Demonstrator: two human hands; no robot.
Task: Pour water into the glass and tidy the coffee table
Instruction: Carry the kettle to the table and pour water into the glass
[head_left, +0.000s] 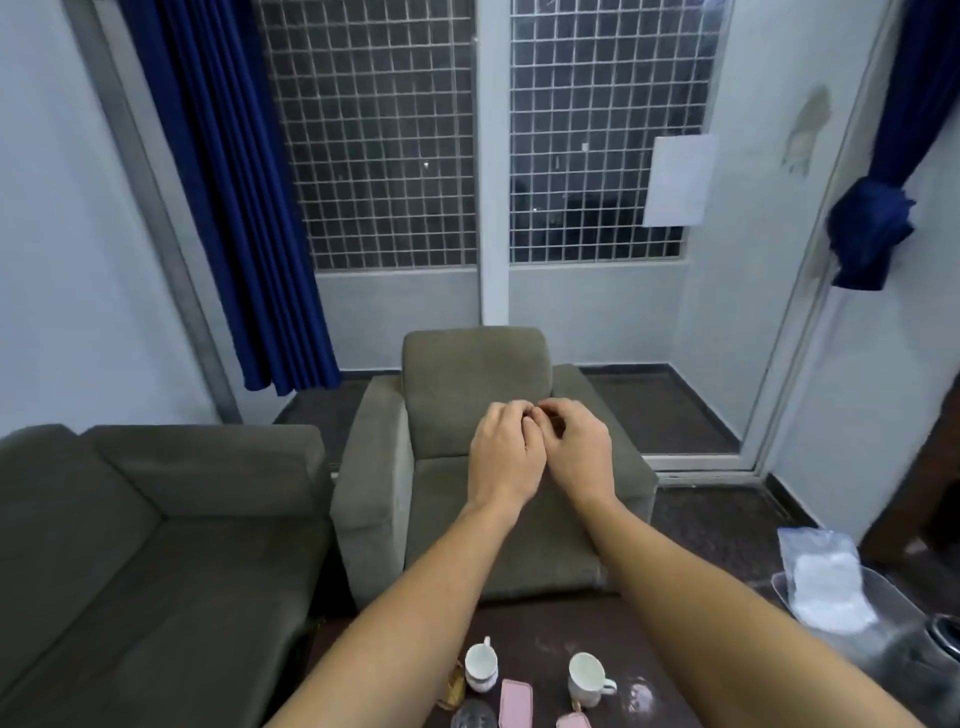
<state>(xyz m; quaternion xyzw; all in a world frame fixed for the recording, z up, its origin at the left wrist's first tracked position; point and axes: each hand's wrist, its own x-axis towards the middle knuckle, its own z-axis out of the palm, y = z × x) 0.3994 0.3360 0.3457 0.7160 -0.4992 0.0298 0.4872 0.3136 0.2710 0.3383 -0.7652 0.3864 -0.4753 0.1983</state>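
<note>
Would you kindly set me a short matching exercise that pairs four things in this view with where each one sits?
Things:
1. armchair
2. sofa
3. long blue curtain
4. white cup

Places:
A. bottom centre, on the coffee table
B. hanging at upper left
C. straight ahead, centre of view
D. lower left

Pairs: 1-C, 2-D, 3-B, 4-A
</note>
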